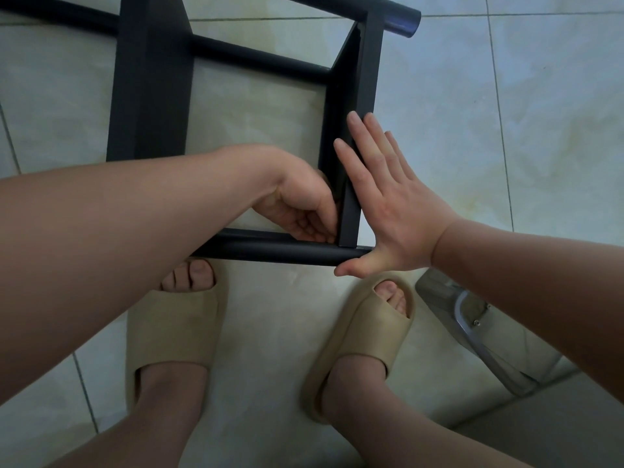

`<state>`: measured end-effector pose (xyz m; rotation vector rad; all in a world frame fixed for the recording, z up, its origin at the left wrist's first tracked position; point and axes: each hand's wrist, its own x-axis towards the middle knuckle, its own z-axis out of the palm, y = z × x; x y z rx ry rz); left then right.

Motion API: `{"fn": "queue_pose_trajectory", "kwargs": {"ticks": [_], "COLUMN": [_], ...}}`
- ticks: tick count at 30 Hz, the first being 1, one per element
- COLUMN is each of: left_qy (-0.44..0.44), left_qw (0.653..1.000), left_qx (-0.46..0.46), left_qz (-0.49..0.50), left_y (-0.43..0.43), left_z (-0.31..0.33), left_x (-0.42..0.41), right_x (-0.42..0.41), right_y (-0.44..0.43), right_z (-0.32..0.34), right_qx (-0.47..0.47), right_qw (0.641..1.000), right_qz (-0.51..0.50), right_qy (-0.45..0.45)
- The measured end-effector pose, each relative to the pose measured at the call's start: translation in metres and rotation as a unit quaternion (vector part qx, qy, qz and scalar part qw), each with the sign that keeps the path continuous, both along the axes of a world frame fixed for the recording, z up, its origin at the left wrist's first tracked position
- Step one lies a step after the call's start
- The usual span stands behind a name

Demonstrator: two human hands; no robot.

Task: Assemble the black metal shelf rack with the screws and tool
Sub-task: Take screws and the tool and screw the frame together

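My left fingers (314,231) are curling into the rack (152,96) corner, grip unseen; right fingers (374,136) are bracing flat, and slipping risks skewing it.

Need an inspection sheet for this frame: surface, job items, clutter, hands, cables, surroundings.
Surface: pale tiled floor, used as the work area.
Job's things: black rack frame lies on the floor; its flat bar meets a round tube at the near corner. No screws or tool clearly seen.
Clutter: shiny metal item at right, partly seen; cannot tell what it is.
Hands: left hand has its fingers curled inside that corner, and anything it holds is hidden. Right hand lies flat, pressing the bar's outer side.
Cables: nothing seen.
Surroundings: the person's feet in beige slides, close to the tube.
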<state>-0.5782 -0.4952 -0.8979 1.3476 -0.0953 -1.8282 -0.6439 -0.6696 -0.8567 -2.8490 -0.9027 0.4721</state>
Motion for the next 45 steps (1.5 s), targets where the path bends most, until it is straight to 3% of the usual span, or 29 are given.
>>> {"fn": "queue_pose_trajectory", "kwargs": {"ticks": [10, 45], "left_qy": [-0.075, -0.057], "left_qw": [0.993, 0.995], "left_qx": [0.015, 0.009], "left_qz": [-0.095, -0.076], "left_y": [-0.003, 0.001], "left_z": [0.005, -0.002], "left_x": [0.01, 0.006], "right_x": [0.001, 0.0], "right_y": [-0.001, 0.0], "right_z": [-0.002, 0.0], "right_qx": [0.007, 0.002], "right_qw": [1.0, 1.0], "right_qz": [0.003, 0.0], "right_qy": [-0.008, -0.003]}}
